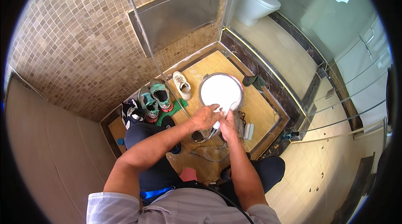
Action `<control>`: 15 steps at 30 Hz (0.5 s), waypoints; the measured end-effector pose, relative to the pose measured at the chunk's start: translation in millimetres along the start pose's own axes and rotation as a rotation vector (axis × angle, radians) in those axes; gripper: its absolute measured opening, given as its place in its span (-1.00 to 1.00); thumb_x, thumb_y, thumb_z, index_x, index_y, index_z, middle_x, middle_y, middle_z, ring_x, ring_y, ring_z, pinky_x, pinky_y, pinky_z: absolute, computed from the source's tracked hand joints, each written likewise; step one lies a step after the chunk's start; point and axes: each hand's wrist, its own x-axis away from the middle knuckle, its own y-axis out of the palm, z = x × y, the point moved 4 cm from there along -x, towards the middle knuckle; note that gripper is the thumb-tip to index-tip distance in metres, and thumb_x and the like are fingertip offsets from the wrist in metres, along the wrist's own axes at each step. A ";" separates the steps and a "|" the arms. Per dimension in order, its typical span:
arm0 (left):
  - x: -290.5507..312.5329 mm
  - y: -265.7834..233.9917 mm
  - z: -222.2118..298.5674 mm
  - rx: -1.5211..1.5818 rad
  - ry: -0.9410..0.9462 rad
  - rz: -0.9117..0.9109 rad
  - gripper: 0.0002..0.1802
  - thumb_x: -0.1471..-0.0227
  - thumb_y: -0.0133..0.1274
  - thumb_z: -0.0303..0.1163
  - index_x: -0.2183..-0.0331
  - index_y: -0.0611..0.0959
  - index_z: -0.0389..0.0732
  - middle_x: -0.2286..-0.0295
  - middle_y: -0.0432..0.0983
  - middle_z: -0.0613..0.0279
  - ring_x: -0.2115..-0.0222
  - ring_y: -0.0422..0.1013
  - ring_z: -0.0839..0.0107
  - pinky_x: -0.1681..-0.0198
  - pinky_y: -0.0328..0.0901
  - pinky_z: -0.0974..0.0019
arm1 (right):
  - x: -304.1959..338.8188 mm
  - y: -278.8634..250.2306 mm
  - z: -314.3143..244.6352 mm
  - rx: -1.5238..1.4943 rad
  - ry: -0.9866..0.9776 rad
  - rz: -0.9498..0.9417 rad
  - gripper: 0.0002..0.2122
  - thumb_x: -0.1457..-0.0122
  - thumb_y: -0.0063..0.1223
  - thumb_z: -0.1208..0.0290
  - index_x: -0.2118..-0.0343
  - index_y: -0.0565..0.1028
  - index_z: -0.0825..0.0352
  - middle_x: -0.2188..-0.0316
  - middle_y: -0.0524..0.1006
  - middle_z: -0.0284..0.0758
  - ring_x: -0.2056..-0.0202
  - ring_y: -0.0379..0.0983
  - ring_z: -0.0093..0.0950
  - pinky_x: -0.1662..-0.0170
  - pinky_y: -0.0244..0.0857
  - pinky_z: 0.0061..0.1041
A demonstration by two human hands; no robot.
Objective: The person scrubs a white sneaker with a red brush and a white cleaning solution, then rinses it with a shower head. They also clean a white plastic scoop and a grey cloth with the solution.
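Head view: both hands meet at the near rim of a basin point(221, 91) full of white suds on the shower floor point(259, 111). The left hand point(205, 117) and right hand point(228, 124) have fingers clamped on a white item, likely a shoe, mostly hidden. Wet soap could let it slip and splash. The brush point(248, 131) beside is hard to make out.

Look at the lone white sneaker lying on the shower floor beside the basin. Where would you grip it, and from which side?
Grip the white sneaker at its open collar, coming from above. It sits upright on its sole with the opening facing up, so fingers can hook inside. It lies apart from the basin of white suds. Both hands, the left hand and right hand, are at the basin's near rim.
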 end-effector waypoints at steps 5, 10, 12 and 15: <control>0.1 18.6 -22.0 0.282 -0.039 0.060 -0.38 -0.27 0.05 0.00 0.05 0.58 -0.48 0.28 0.64 -0.24 0.23 0.61 0.00 0.13 0.45 0.06 | 5.8 12.4 6.3 0.294 -0.071 -0.059 -0.72 -0.38 -0.07 0.54 -0.11 0.27 0.37 0.08 0.50 -0.23 0.02 0.44 -0.47 -0.05 0.41 -0.51; 5.4 18.2 -20.1 0.098 -0.204 0.142 -0.46 -0.22 0.13 -0.03 0.26 0.60 -0.44 0.39 0.60 -0.20 0.35 0.57 0.10 0.26 0.43 0.10 | 29.5 37.9 -28.2 0.294 -0.074 0.017 -0.63 -0.30 0.10 0.43 -0.12 0.33 0.37 0.09 0.55 -0.11 0.05 0.50 -0.36 -0.01 0.41 -0.40; 4.0 13.1 -15.7 0.248 -0.199 0.179 -0.48 -0.19 0.18 -0.04 0.35 0.59 -0.43 0.47 0.57 -0.08 0.44 0.50 0.23 0.34 0.39 0.13 | 31.5 33.9 -42.1 0.530 -0.158 0.035 -0.62 -0.26 0.16 0.40 -0.09 0.38 0.38 0.11 0.57 -0.07 0.06 0.52 -0.30 -0.01 0.40 -0.34; 3.2 10.0 -20.1 0.402 -0.192 0.273 -0.50 -0.16 0.23 -0.07 0.46 0.57 -0.39 0.57 0.49 0.06 0.51 0.37 0.42 0.44 0.34 0.18 | 39.1 42.2 -59.4 0.693 -0.325 0.075 -0.64 -0.25 0.11 0.43 -0.07 0.40 0.45 0.07 0.54 0.04 0.02 0.51 -0.01 -0.03 0.38 -0.18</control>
